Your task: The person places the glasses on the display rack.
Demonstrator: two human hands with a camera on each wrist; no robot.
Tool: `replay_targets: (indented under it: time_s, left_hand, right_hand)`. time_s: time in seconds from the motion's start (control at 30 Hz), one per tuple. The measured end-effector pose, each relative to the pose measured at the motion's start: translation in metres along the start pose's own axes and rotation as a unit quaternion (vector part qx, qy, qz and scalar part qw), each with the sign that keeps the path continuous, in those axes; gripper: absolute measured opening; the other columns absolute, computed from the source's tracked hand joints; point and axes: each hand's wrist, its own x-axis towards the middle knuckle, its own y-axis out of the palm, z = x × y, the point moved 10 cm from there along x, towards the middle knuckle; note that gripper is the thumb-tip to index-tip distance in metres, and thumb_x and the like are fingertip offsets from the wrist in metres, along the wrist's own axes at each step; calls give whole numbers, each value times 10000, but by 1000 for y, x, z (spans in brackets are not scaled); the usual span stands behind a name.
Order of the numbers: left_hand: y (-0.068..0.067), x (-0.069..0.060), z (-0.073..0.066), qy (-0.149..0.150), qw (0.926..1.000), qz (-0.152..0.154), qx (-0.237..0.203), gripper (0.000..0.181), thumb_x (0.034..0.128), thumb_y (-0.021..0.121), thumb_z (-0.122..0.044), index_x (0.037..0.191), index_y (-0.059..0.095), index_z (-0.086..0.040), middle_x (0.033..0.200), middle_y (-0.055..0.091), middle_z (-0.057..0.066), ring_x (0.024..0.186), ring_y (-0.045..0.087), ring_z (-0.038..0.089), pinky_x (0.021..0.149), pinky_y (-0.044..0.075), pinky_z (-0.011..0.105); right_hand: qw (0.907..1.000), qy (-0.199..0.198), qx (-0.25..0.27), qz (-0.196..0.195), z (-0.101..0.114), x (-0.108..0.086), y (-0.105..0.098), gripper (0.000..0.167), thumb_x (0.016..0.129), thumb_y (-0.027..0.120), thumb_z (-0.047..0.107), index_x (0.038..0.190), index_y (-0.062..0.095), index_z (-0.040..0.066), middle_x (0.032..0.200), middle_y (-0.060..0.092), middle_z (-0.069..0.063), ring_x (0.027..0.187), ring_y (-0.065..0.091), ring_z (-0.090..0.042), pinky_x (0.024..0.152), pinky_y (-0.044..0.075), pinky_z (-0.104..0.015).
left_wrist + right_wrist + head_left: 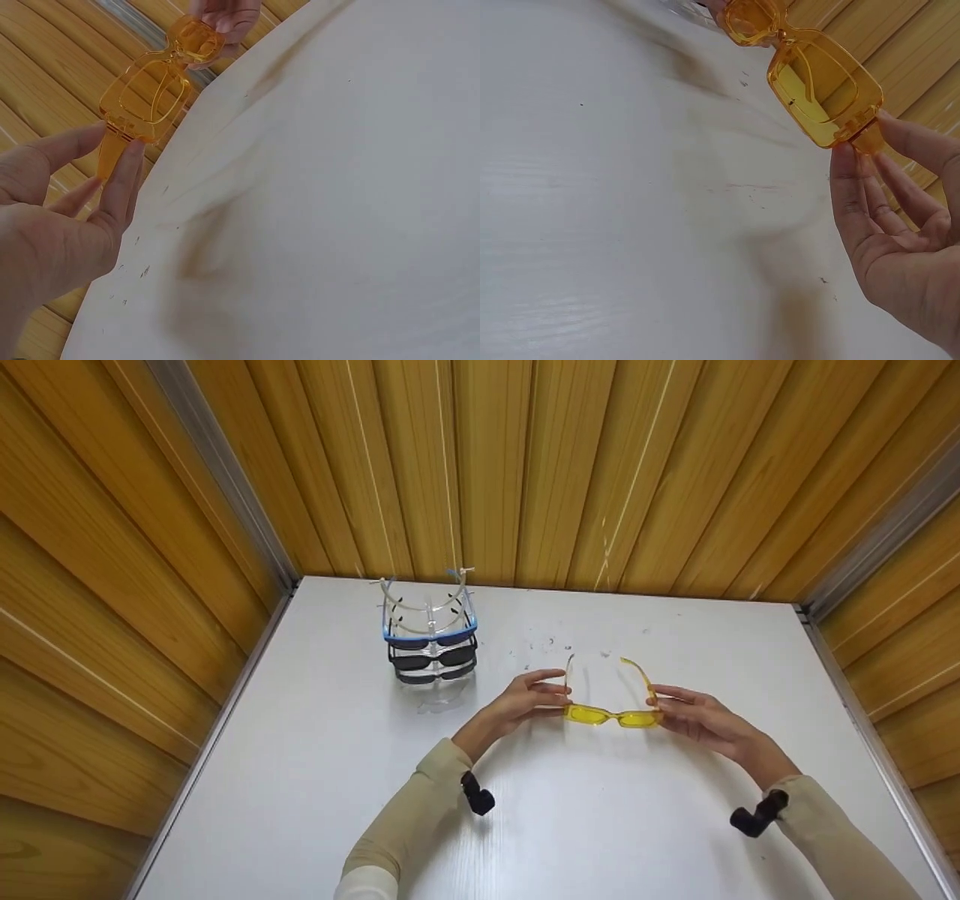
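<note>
A pair of yellow-tinted sunglasses (590, 715) is held above the white table, its temples spread and pointing toward the back wall. My left hand (525, 697) pinches the left hinge end of the frame between thumb and fingers, as the left wrist view shows on the orange-looking frame (112, 94). At the opposite hinge, my right hand (705, 718) pinches the frame in the same manner; the right wrist view shows its fingertips (845, 154) against the rim. To the left of my hands stands a clear display rack (431, 619) bearing blue-framed sunglasses (386, 622) and black sunglasses (418, 662).
Another dark pair of sunglasses (416, 679) sits lowest on the rack. Small dark marks (551, 641) dot the white table (337, 780) behind my hands. Wood-patterned walls (487, 472) close in the back and both sides.
</note>
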Motion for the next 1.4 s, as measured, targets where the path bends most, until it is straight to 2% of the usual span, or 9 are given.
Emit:
replay_targets:
  time_s: [0.3, 0.63, 0.8, 1.03, 1.23, 1.4]
  left_hand:
    - [-13, -13, 1, 69, 9999, 102, 74, 593, 947, 602, 111, 1508, 428, 27, 1437, 518, 361, 947, 733, 168, 1004, 591, 450]
    - [-24, -30, -1, 94, 9998, 93, 118, 593, 938, 612, 115, 1497, 445, 10, 1431, 522, 360, 947, 728, 171, 996, 597, 443]
    - [-27, -36, 0, 100, 9999, 58, 91, 615, 931, 615, 122, 1507, 422, 21, 1425, 519, 366, 950, 724, 173, 984, 603, 436]
    - [-27, -43, -5, 70, 10000, 6, 55, 578, 924, 618, 131, 1467, 488, -21, 1401, 548, 346, 944, 728, 181, 987, 601, 443]
    - [-28, -49, -7, 72, 9999, 18, 79, 607, 930, 618, 116, 1500, 439, 6, 1384, 574, 320, 954, 728, 174, 988, 601, 433]
    - [-28, -53, -9, 57, 9999, -28, 105, 607, 935, 610, 114, 1506, 435, 4, 1379, 590, 303, 956, 728, 163, 991, 600, 434]
  right_hand:
    - [9998, 52, -71, 154, -8, 4, 15, 386, 1039, 559, 43, 1409, 591, 145, 1229, 736, -9, 1105, 704, -115, 1003, 579, -266]
    - [9994, 116, -141, 281, -17, 6, 29, 466, 1026, 568, 15, 1478, 529, 120, 1313, 702, -65, 1158, 690, -126, 1048, 557, -292]
    - [9991, 53, -292, 317, -17, 6, 35, 482, 1019, 576, 9, 1485, 523, 119, 1302, 708, -50, 1162, 688, -123, 1047, 556, -280]
    - [9988, 20, -357, 348, -14, 4, 41, 444, 1017, 580, 11, 1439, 573, 146, 1267, 724, -30, 1145, 691, -122, 1050, 555, -285]
    - [9986, -21, -406, 338, -14, 2, 45, 506, 1011, 594, 17, 1500, 500, 108, 1270, 715, -32, 1161, 679, -118, 1056, 550, -277]
    - [9988, 14, -370, 326, -13, 1, 46, 513, 1022, 581, 27, 1515, 480, 122, 1285, 705, -37, 1171, 673, -120, 1093, 525, -297]
